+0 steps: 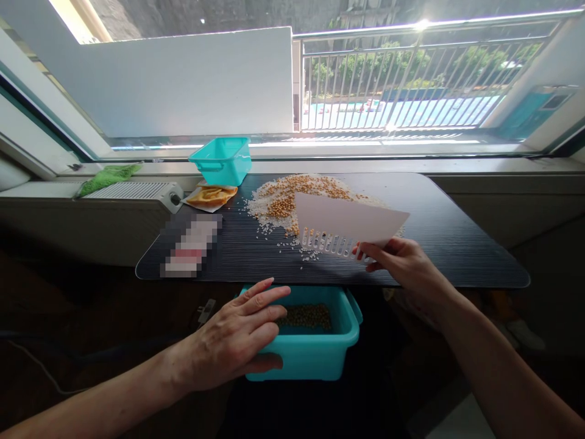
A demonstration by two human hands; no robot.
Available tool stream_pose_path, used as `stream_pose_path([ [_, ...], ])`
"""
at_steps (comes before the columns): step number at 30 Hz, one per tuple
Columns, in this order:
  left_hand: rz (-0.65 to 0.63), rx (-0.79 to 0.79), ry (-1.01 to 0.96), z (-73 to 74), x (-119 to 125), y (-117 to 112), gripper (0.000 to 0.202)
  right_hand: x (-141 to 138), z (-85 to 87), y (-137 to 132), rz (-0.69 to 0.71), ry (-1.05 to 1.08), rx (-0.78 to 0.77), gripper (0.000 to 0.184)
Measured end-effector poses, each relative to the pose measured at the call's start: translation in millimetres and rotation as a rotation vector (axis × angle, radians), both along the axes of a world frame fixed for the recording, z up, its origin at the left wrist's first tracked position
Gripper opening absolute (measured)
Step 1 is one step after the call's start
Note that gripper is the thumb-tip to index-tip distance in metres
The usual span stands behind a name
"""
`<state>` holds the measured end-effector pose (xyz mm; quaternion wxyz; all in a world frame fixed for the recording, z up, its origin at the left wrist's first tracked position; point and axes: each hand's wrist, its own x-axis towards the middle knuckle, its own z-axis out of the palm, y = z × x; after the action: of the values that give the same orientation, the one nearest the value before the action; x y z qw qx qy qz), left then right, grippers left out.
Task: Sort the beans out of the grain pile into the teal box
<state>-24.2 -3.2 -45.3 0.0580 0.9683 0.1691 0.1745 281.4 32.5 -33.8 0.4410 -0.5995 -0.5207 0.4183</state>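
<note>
Directly ahead, a dark ribbed surface (pixel 457 231) stood under a window. A mixed pile (pixel 283 198) of white grains and yellow kernels lay spread over its far middle.

Right hand (pixel 404 265): grip clamped on the near right corner of a white slotted scoop (pixel 347 222). The scoop was tilted, with its slotted edge down on the surface at the near side of the pile. A few loose grains lay scattered just in front of the slots.

Left hand (pixel 237 341): grip apart, with the fingers laid straight across the left rim of a teal bin (pixel 311 356) and the thumb against its front wall. This bin sat below the near edge of the surface, partly tucked beneath it. A shallow layer of kernels (pixel 307 316) covered its floor.

Other items: a second teal bin (pixel 222 160) stood at the far left corner of the surface, well apart from both hands. An orange cloth (pixel 211 195) lay just in front of it. A green cloth (pixel 109 177) lay beside a white radiator (pixel 132 192) further left. A blurred patch (pixel 192 247) covered something on the near left of the surface, so I could not tell what it was.
</note>
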Motion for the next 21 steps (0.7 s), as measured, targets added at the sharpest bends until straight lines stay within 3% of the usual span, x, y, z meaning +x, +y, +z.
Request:
stream_pose_path([
  [7, 0.009, 0.003, 0.002, 3.0, 0.9, -0.9, 0.017, 8.0, 0.8, -1.6, -0.085, -0.035, 0.017, 0.034],
  [13, 0.04, 0.033, 0.012, -1.1, -1.1, -1.5, 0.018, 4.4, 2.0, -4.7, 0.008, -0.041, -0.015, 0.037],
  [21, 0.063, 0.031, 0.005, -1.6, -0.5, -2.7, 0.019, -0.3, 2.0, -8.9, 0.017, 0.0, -0.011, 0.035],
])
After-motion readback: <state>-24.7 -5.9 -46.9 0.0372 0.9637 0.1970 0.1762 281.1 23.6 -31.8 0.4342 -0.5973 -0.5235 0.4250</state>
